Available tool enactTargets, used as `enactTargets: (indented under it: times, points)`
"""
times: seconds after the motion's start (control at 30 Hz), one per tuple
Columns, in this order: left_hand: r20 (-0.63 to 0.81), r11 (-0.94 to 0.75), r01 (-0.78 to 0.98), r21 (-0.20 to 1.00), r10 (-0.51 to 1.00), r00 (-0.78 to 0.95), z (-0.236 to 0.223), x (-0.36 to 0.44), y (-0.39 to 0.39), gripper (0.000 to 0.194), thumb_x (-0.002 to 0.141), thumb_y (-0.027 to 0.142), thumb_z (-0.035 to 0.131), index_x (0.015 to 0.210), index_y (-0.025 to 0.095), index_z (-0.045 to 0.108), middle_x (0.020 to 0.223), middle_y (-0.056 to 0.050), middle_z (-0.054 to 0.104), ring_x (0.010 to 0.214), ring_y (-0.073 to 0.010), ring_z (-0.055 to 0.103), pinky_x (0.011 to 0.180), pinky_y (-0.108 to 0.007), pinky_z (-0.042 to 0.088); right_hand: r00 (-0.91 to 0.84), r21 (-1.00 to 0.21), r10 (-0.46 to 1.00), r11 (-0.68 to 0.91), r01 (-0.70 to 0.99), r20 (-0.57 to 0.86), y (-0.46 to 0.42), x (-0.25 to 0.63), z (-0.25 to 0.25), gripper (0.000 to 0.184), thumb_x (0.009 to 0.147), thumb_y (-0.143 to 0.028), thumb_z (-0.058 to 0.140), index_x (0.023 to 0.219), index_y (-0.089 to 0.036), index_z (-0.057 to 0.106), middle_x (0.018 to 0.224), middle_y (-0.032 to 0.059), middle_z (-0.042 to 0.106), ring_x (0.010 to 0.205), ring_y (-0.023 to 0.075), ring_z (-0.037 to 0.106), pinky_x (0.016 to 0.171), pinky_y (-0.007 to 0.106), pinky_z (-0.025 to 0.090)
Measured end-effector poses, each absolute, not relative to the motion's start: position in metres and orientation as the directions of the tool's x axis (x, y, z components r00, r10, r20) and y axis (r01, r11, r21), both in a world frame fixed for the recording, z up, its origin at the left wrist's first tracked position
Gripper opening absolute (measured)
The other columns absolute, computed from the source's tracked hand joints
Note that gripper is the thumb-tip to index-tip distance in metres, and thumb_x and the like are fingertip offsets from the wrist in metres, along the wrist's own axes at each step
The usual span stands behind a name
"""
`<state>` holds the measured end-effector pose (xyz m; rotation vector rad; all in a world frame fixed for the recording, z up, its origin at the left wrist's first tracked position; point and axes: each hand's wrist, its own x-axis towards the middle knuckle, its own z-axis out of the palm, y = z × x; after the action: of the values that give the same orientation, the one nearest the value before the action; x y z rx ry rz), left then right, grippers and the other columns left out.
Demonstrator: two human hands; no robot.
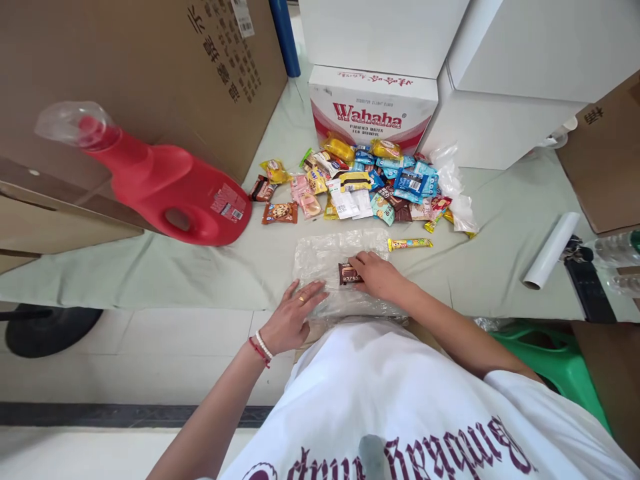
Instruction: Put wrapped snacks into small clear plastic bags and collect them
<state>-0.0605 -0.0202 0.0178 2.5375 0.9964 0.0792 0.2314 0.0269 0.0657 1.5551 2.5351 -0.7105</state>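
Note:
A clear plastic bag lies flat along the table's front edge. On top of it is a small dark brown snack packet, its right end under the fingers of my right hand, which grips it. My left hand rests with fingers spread on the bag's lower left part, holding nothing. Just right of the bag lies a thin yellow snack stick. Behind the bag spreads a pile of wrapped snacks in yellow, blue, pink and brown, with a cookie packet at its left.
A red jug stands on the left beside a large cardboard box. Behind the snacks are a Wahaha carton and white boxes. On the right lie a white roll and plastic bottles; a green stool is below.

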Motion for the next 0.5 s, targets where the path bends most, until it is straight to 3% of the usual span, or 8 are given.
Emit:
enactTargets:
  times: [0.07, 0.17, 0.27, 0.37, 0.5]
  points:
    - [-0.108, -0.671, 0.636, 0.381, 0.651, 0.751, 0.014, -0.063, -0.021, 0.081, 0.073, 0.011, 0.055, 0.153, 0.02, 0.045, 0.167, -0.014, 0.034, 0.155, -0.0281, 0.033, 0.129, -0.056, 0.013, -0.486, -0.404, 0.829, 0.359, 0.841, -0.277, 0.021, 0.239, 0.06, 0.065, 0.091, -0.026, 0.071, 0.15, -0.018, 0.045, 0.143, 0.0163, 0.052, 0.127, 0.0285, 0.054, 0.102, 0.038, 0.048]
    - [-0.108, -0.683, 0.633, 0.364, 0.644, 0.757, 0.008, -0.063, -0.022, 0.076, 0.082, 0.017, 0.058, 0.156, 0.023, 0.043, 0.167, -0.013, 0.035, 0.155, -0.0288, 0.033, 0.129, -0.057, 0.011, -0.419, -0.364, 0.863, 0.307, 0.879, -0.284, 0.013, 0.243, 0.055, 0.069, 0.092, -0.028, 0.07, 0.153, -0.017, 0.04, 0.143, 0.0165, 0.053, 0.126, 0.0301, 0.054, 0.098, 0.039, 0.05]
    - [-0.104, -0.689, 0.63, 0.357, 0.642, 0.76, 0.005, -0.063, -0.021, 0.076, 0.084, 0.023, 0.062, 0.157, 0.025, 0.042, 0.167, -0.012, 0.036, 0.154, -0.0294, 0.034, 0.129, -0.056, 0.011, -0.401, -0.302, 0.878, 0.321, 0.898, -0.26, 0.012, 0.238, 0.056, 0.063, 0.094, -0.037, 0.068, 0.149, -0.017, 0.046, 0.137, 0.0163, 0.058, 0.125, 0.0322, 0.052, 0.098, 0.041, 0.05]
    - [-0.104, -0.688, 0.633, 0.356, 0.644, 0.758, 0.005, -0.066, -0.021, 0.074, 0.085, 0.026, 0.063, 0.156, 0.025, 0.042, 0.168, -0.013, 0.034, 0.156, -0.0299, 0.03, 0.129, -0.057, 0.01, -0.428, -0.265, 0.867, 0.363, 0.894, -0.256, 0.017, 0.234, 0.058, 0.052, 0.095, -0.033, 0.064, 0.144, -0.017, 0.052, 0.13, 0.0153, 0.063, 0.122, 0.0316, 0.052, 0.097, 0.04, 0.049]
    - [-0.106, -0.672, 0.663, 0.329, 0.672, 0.733, 0.004, -0.077, -0.025, 0.073, 0.087, 0.025, 0.061, 0.157, 0.026, 0.041, 0.167, -0.012, 0.034, 0.157, -0.0306, 0.026, 0.128, -0.061, 0.005, -0.447, -0.26, 0.838, 0.377, 0.889, -0.313, 0.023, 0.243, 0.062, 0.052, 0.094, -0.027, 0.063, 0.144, -0.018, 0.052, 0.131, 0.0128, 0.064, 0.117, 0.0295, 0.057, 0.093, 0.037, 0.049]
